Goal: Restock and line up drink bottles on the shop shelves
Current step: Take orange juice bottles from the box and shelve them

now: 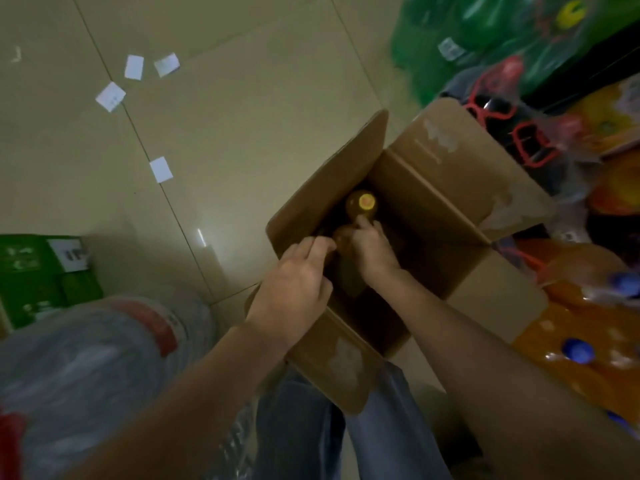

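Note:
An open cardboard box (429, 188) stands on the tiled floor in front of my knees, flaps folded out. Inside it are brown drink bottles: one with a yellow cap (362, 204) stands at the far end, and a second one (343, 237) is just in front of it. My right hand (372, 249) reaches into the box with its fingers curled round the top of that nearer bottle. My left hand (294, 289) hovers over the box's left wall, fingers bent toward the same bottle; whether it touches it is unclear. The box's depths are dark.
Shrink-wrapped packs of orange drink with blue caps (581, 341) lie on the right. Green bottle packs (491, 39) and dark bottles with red labels (512, 133) are stacked behind the box. A plastic-wrapped pack (86, 368) and green carton (38, 275) sit left. Paper slips (133, 67) litter the floor.

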`<state>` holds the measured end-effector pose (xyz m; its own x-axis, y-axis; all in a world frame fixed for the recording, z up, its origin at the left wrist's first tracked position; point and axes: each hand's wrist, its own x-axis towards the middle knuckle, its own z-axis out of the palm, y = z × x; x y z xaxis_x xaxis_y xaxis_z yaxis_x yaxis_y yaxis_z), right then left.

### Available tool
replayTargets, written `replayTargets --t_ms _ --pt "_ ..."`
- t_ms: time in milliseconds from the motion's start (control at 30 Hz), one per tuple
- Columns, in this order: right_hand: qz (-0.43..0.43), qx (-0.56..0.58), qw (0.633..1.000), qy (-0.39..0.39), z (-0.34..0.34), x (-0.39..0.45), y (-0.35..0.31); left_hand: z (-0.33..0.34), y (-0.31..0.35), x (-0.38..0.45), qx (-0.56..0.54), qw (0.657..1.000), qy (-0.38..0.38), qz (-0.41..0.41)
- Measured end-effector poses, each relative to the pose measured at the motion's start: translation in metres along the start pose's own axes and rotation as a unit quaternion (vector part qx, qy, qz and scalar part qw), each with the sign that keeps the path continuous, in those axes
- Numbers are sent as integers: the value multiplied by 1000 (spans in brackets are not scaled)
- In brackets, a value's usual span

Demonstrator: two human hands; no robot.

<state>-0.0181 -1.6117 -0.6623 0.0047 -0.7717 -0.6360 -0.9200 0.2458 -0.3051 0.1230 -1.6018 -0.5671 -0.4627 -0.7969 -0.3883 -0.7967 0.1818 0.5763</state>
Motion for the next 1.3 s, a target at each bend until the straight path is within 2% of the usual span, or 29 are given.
replayTargets --t_ms 67,133,200,267,333,400,433,500,533,567,633,733,833,900,1000,1067,1300 --pt "-13 44 998 47 -29 -30 2 -6 9 -2 -23 999 -19 -20" --pt "-50 101 991 79 -77 -65 0 -15 21 0 -78 993 -76 -53" --pt "-96 179 975 93 -126 -97 -6 -24 37 4 -154 976 -127 -81" --pt "-140 233 958 94 -162 -115 -9 -29 53 6 -199 966 -130 -103" --pt "-155 349 921 72 -178 -116 -5 -28 62 5 -216 963 -88 -134" --pt "-104 505 856 41 -169 -103 4 -28 61 2 -228 955 -42 -182" --pt "-71 504 859 50 -155 -90 10 -29 58 2 -239 949 -23 -206" --pt "-37 312 948 56 -113 -58 27 -30 50 6 -265 937 11 -225" --pt "-26 201 979 33 -90 -42 33 -30 47 9 -279 934 24 -221" --pt "-25 117 993 7 -69 -25 36 -31 44 13 -290 932 36 -213" --pt "-15 35 999 -23 -37 6 33 -29 38 23 -297 932 61 -197" --pt "26 -19 999 -15 -13 42 22 -23 28 32 -284 936 86 -191" --pt "37 -33 999 15 -5 43 13 -22 23 35 -293 933 96 -187" --pt "59 10 998 24 -9 25 12 -25 24 32 -273 938 94 -192" --pt "94 103 988 63 -48 -11 13 -42 42 28 -206 958 63 -192" --pt "80 140 985 54 -93 -41 12 -65 66 21 -151 971 34 -181" --pt "18 112 985 129 -318 -205 -20 -210 219 -16 -118 991 13 -65"
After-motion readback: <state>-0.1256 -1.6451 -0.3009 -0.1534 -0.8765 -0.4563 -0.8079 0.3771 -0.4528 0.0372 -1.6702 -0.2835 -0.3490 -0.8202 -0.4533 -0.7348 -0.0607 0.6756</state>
